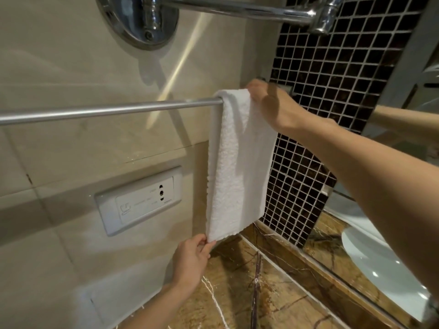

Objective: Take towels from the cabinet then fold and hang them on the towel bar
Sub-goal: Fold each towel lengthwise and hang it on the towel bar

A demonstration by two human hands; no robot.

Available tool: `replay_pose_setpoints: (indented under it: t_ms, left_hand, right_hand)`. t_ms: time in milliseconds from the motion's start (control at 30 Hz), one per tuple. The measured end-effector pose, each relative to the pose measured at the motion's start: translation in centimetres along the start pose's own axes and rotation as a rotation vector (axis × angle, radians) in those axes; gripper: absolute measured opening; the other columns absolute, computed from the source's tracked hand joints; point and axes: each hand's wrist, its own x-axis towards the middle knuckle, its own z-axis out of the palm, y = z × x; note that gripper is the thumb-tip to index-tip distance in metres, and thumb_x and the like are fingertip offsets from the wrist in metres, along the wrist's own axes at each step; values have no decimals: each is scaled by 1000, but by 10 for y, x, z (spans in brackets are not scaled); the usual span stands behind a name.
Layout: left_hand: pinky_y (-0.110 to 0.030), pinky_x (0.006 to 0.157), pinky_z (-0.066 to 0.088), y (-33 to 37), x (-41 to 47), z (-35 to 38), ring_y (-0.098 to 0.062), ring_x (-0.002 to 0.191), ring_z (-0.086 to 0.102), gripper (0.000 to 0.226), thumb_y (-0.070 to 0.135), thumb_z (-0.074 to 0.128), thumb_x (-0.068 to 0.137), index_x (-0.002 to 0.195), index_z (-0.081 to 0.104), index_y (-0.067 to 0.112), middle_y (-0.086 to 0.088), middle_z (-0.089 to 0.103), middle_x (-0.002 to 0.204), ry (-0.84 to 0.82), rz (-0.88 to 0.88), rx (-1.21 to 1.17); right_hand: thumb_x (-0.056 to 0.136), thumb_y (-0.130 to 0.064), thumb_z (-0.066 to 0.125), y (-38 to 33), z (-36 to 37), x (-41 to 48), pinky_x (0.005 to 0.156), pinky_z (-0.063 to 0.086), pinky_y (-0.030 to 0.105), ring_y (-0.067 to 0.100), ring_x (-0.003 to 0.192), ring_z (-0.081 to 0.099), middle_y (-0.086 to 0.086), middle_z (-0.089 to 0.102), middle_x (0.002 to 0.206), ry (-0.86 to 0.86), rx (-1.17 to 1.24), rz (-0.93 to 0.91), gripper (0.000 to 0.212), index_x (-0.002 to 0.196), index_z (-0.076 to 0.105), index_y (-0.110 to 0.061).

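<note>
The left hand's (190, 262) fingers (198, 239) and thumb pinch the lower left corner of the white towel (237, 162), with the cloth's bottom edge running up and to the right from that pinch. The right hand's (275, 103) fingers (255, 86) curl over the towel's top fold, gripping it where it drapes across the towel bar (107, 110); the fingertips themselves are hidden behind the cloth.

Between the two sets of fingers the towel hangs as a long folded strip, tilted slightly, its top wrapped over the bar's right end. The bar stretches away to the left of the right fingers as a bare metal rod.

Just left of the left fingers, a grey socket plate (140, 200) sits in the beige wall tile (59, 67). Below them lies a brown veined marble counter (249, 293). Behind the right fingers is a strip of dark mosaic tile (332, 79) with pale grout. Far above them, a round chrome wall fitting (142, 20) carries a chrome arm (237, 8) running right. Beyond the right forearm, a mirror (403, 162) and a white basin (380, 257) show.
</note>
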Motion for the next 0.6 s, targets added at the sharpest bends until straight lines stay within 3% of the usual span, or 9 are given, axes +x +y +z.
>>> replay_pose_setpoints:
  t_ms: [367,400,500,600]
  left_hand:
    - [-7,50,42,1,2,7,3,57,62,20,20,70,84,66,63,25,14,63,56,27,4,39]
    - [-9,52,45,-1,3,7,2,55,62,21,22,70,85,66,62,25,14,62,55,25,0,53]
    - [-36,62,59,-6,6,4,-6,61,64,19,36,68,85,70,63,26,13,67,63,16,-27,93]
    - [-39,65,59,-3,6,-4,-7,72,66,15,41,67,84,76,65,29,14,70,75,25,-44,120]
  right_hand:
    - [101,-19,28,2,-2,1,58,31,26,8,64,36,-3,40,74,-16,-20,-12,27,77,40,-14]
    - [101,-19,27,3,-2,1,58,31,25,8,64,36,-3,40,74,-18,-25,-11,27,78,40,-14]
    - [101,-21,28,4,-3,3,61,34,26,9,68,41,-1,45,78,-38,-31,-8,27,82,45,-11]
    - [98,-23,27,3,-3,5,67,38,34,21,76,48,11,52,83,-44,-45,10,32,83,50,-7]
